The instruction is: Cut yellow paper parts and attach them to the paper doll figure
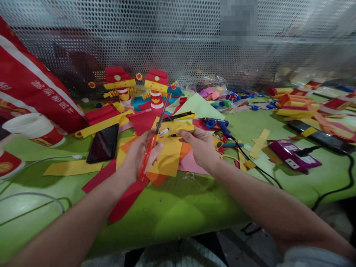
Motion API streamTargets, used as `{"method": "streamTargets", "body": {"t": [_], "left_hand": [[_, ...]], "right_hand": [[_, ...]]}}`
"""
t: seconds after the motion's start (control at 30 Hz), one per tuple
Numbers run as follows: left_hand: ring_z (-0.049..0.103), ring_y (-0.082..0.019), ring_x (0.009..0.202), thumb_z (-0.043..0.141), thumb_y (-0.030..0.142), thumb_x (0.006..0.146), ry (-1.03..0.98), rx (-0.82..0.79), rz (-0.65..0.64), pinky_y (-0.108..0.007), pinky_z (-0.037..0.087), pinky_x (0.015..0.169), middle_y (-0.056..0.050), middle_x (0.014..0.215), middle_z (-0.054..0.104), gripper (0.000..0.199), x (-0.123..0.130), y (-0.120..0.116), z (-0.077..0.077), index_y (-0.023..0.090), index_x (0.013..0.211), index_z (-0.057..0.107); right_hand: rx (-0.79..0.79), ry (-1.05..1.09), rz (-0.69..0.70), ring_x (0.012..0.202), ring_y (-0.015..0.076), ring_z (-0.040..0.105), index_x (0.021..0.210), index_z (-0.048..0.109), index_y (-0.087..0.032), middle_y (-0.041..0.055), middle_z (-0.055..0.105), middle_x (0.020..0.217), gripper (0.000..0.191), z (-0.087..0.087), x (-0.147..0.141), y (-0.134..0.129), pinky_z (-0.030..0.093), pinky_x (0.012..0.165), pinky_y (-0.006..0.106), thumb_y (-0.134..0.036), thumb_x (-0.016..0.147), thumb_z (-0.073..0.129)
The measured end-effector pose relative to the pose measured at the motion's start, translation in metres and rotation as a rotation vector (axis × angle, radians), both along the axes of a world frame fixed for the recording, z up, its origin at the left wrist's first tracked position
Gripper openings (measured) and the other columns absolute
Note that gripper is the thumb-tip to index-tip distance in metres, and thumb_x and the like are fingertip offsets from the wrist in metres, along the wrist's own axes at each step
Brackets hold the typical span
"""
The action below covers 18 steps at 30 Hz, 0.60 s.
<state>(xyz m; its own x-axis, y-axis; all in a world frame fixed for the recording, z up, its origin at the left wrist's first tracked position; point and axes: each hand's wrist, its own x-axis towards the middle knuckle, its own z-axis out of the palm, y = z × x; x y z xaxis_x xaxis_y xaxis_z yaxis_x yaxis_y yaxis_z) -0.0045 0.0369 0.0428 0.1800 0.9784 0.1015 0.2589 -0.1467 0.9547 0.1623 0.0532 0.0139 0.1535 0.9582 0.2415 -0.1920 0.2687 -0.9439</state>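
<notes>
Red-handled scissors (148, 154) are in my left hand (139, 150), blades pointing up and away over the table. My right hand (201, 145) pinches a small yellow paper piece (185, 127) between thumb and fingers, a little to the right of the scissors. Beneath both hands lie yellow paper sheets (167, 163) on top of orange, pink and red paper (129, 202). A marker with a white cap (163, 132) shows between the hands. Just behind them rests a black and yellow cutter (179, 116).
Two paper figures (157, 89) stand at the back. A phone (103, 144) and a white cup (37, 128) are on the left. A blue glue gun (219, 125), its cord and a purple power socket (294, 155) lie right on the green table (191, 207).
</notes>
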Motion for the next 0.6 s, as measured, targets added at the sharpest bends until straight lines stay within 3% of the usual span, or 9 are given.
{"method": "streamTargets", "body": {"t": [0.1,0.23,0.4,0.5,0.6], "left_hand": [[0.046,-0.008,0.040,0.058,0.038,0.076,-0.150,-0.110,-0.118,-0.020,0.039,0.039,0.004,0.047,0.050,0.025,0.003,-0.002,0.003,0.017,0.062,0.052],[0.049,-0.009,0.040,0.057,0.039,0.077,-0.279,-0.232,-0.168,-0.020,0.039,0.039,0.001,0.048,0.054,0.029,0.007,-0.003,0.000,0.016,0.060,0.052],[0.050,-0.009,0.040,0.061,0.030,0.072,-0.322,-0.236,-0.169,-0.021,0.041,0.040,0.001,0.048,0.055,0.019,0.011,-0.002,-0.008,0.016,0.063,0.053],[0.051,-0.010,0.042,0.062,0.022,0.070,-0.336,-0.238,-0.128,-0.021,0.041,0.041,0.003,0.050,0.055,0.014,0.011,-0.001,-0.009,0.015,0.081,0.057],[0.051,-0.010,0.044,0.061,0.018,0.068,-0.326,-0.225,-0.086,-0.020,0.041,0.042,0.006,0.051,0.054,0.038,0.010,0.000,-0.011,0.016,0.105,0.054]], "right_hand": [[0.203,-0.314,0.006,0.074,0.0160,0.064,0.070,0.071,-0.027,-0.0007,0.071,0.075,0.005,-0.001,0.002,-0.005,0.050,0.073,0.034,-0.030,0.070,0.067],[0.479,-0.601,0.009,0.080,0.0183,0.066,0.073,0.072,-0.031,0.0000,0.073,0.080,0.014,-0.003,0.003,-0.008,0.051,0.081,0.038,-0.020,0.072,0.064],[0.583,-0.785,0.040,0.092,0.0195,0.066,0.077,0.073,-0.032,-0.0010,0.073,0.089,0.018,-0.004,0.007,-0.007,0.050,0.090,0.040,-0.021,0.076,0.059],[0.590,-0.862,0.058,0.097,0.0200,0.064,0.079,0.073,-0.033,-0.0017,0.072,0.093,0.019,-0.002,0.009,-0.007,0.051,0.091,0.040,-0.020,0.076,0.058],[0.569,-0.853,0.065,0.097,0.0196,0.065,0.080,0.073,-0.033,-0.0024,0.072,0.094,0.022,-0.002,0.008,-0.007,0.051,0.091,0.039,-0.018,0.075,0.057]]}}
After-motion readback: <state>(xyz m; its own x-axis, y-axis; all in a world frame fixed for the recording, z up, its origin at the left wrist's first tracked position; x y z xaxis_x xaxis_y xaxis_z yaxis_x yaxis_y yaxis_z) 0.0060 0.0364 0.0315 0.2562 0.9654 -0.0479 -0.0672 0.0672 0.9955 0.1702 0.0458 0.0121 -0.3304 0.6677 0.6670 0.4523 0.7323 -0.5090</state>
